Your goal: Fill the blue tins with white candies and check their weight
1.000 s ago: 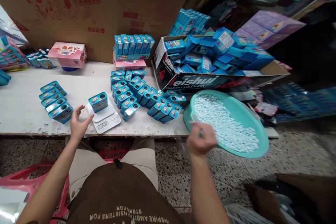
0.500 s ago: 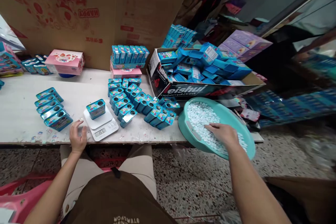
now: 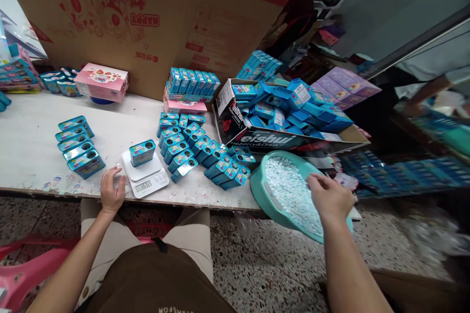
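Weighing looks unfinished, with one tin point(image 3: 142, 153) on the scale point(image 3: 145, 172) right of your spread left grip point(image 3: 112, 190), and white pellets point(image 3: 288, 190) below your right grip point(image 3: 332, 200), its closure unclear.

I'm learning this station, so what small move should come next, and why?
Probably bring the right hand from the teal tub of white pellets to the blue tin on the scale: that tin's dark opening faces up, and the hand is over the tub, though whether it holds pellets is unclear.
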The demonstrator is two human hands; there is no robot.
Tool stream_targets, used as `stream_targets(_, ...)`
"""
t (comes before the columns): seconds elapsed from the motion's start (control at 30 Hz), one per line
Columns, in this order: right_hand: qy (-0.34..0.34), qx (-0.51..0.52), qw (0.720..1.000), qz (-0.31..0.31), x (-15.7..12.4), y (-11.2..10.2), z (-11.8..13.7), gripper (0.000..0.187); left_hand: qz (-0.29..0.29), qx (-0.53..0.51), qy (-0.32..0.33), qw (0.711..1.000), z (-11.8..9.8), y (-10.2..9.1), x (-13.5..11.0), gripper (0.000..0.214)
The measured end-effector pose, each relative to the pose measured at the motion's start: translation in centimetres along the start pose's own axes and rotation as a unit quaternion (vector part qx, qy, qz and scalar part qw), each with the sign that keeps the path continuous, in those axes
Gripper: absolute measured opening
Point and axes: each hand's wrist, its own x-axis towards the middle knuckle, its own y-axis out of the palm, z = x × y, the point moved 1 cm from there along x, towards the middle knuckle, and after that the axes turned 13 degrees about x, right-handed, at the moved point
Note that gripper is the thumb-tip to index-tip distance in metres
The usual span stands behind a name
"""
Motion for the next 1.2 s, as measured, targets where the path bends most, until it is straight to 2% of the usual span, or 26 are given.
stream_targets(0.03, 0.007, 0.043, 0.999, 0.014, -0.3, 0.3, 2.2, 0.028, -0.001, -0.001, -0.001, 1.0, 0.0, 0.0, -0.1, 0.026)
stream_targets(0.07, -0.015, 0.1, 0.994, 0.047, -0.8, 0.8, 4.8, 0.031, -0.002, -0.002, -0.002, 1.0, 0.0, 0.1, -0.1, 0.026)
stream_targets(0.13, -0.095, 0.184, 0.965, 0.16, -2.3, 2.5, 10.7, 0.034, -0.008, -0.003, -0.008, 1.0, 0.0, 0.2, -0.3, 0.025)
stream_targets(0.2, -0.167, 0.25, 0.917, 0.261, -4.1, 4.8, 16.6, 0.032, -0.017, -0.002, -0.012, 1.0, 0.0, 0.2, -0.4, 0.025)
stream_targets(0.3, -0.241, 0.324, 0.844, 0.354, -6.8, 8.9, 24.4, 0.024, -0.025, -0.004, -0.014, 1.0, 0.0, 0.2, -0.5, 0.025)
stream_targets(0.37, -0.282, 0.328, 0.806, 0.403, -8.3, 11.3, 28.2, 0.015, -0.026, -0.012, -0.018, 0.999, 0.0, 0.2, -0.6, 0.024)
stream_targets(0.47, -0.316, 0.301, 0.76, 0.481, -9.9, 13.9, 31.9, 0.006, -0.029, -0.023, -0.023, 0.999, 0.0, 0.2, -0.7, 0.023)
stream_targets(0.57, -0.35, 0.271, 0.738, 0.509, -10.7, 15.4, 33.6, 0.004, -0.03, -0.026, -0.02, 0.999, 0.1, 0.2, -0.9, 0.022)
stream_targets(0.73, -0.401, 0.22, 0.728, 0.512, -10.8, 16.8, 33.9, 0.005, -0.034, -0.031, -0.004, 0.999, 0.2, 0.4, -1.3, 0.021)
stream_targets(0.93, -0.384, 0.217, 0.74, 0.508, -10.6, 17.4, 33.6, 0.013, -0.03, -0.046, -0.006, 0.998, 0.5, 0.7, -1.7, 0.021)
stream_targets(1.2, -0.371, 0.24, 0.753, 0.487, -10.2, 16.5, 33.5, 0.017, -0.028, -0.047, -0.003, 0.999, 0.4, 0.7, -1.8, 0.019)
